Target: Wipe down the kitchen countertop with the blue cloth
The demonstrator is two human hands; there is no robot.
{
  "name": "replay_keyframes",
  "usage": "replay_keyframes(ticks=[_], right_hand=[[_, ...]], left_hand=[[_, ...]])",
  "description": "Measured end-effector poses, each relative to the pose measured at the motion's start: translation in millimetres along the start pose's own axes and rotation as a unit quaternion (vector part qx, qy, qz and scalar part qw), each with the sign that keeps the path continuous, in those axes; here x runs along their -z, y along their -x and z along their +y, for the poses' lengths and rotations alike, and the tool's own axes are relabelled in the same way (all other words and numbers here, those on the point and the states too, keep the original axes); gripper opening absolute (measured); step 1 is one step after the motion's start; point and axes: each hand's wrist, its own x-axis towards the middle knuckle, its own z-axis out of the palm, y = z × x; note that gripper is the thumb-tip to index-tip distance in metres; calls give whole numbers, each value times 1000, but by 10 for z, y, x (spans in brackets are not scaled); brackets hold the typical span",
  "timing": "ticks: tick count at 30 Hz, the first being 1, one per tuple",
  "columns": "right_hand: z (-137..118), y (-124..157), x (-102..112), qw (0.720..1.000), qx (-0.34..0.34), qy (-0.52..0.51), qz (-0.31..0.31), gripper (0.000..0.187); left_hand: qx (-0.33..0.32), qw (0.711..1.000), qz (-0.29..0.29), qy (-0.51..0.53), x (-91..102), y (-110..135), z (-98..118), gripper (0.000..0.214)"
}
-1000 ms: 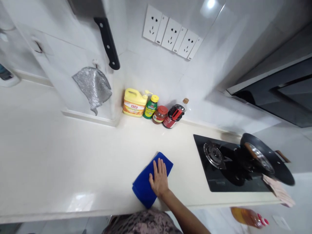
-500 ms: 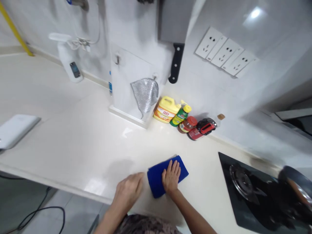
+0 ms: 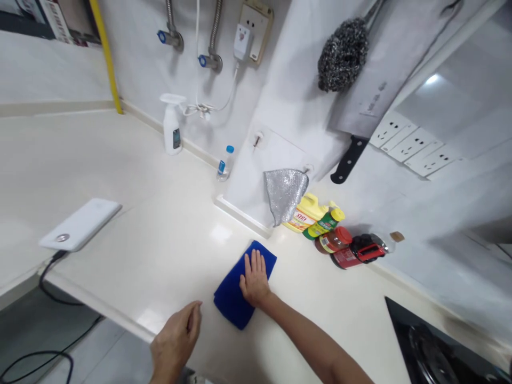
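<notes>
A folded blue cloth [image 3: 232, 296] lies flat on the pale countertop [image 3: 172, 240]. My right hand [image 3: 255, 280] rests palm down on its upper right part, fingers stretched out and slightly apart, pressing from above rather than gripping. Left of the cloth, my left hand [image 3: 175, 335] hovers by the counter's front edge. Its fingers are curled into a loose fist, the thumb laid along them, and nothing shows in it. A gap separates the left hand from the cloth.
Beyond the cloth, a wall pillar carries a silver mesh cloth [image 3: 286, 193] and a cleaver [image 3: 370, 90]. Bottles and jars, including a red-lidded jar [image 3: 334, 240], line the wall. A black stove [image 3: 432, 346] sits right; a white power bank [image 3: 82, 225] with a cable lies left.
My right hand and the blue cloth have slid leftward along the counter, and the cloth has turned. My left hand has shifted left too. The view has swung left.
</notes>
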Motion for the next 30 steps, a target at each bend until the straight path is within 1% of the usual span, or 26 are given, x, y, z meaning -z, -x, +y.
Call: replay_keyframes(ticks=[5, 9, 11, 14, 16, 18, 20, 24, 27, 30], right_hand=[[-336, -652, 116, 999, 46, -21, 6, 76], [-525, -1112, 190, 997, 69, -46, -1, 74], [-597, -1314, 216, 996, 68, -56, -9, 74], [-688, -1517, 238, 996, 49, -72, -10, 74], [-725, -1537, 246, 996, 42, -83, -5, 74], [-736, -1439, 252, 994, 47, -94, -3, 73], [-719, -1222, 252, 992, 65, -108, 6, 73], [-582, -551, 179, 983, 115, -135, 42, 73], [-393, -15, 43, 980, 128, -131, 71, 72], [-176, 462, -108, 978, 136, -123, 103, 73]], left_hand=[[-6, 1000, 15, 8, -42, 37, -58, 25], [17, 1000, 4, 24, -19, 62, -58, 28], [36, 999, -7, 39, -1, 69, -48, 28], [54, 996, -28, 61, 28, 71, -50, 26], [69, 995, -44, 64, 50, 63, -58, 26], [88, 992, -67, 64, 78, 47, -59, 27], [103, 989, -89, 62, 115, 27, -42, 27], [114, 987, -100, 52, 192, -4, 37, 28], [127, 986, -95, 44, 230, -15, 92, 31], [138, 985, -92, 36, 253, -17, 129, 32]])
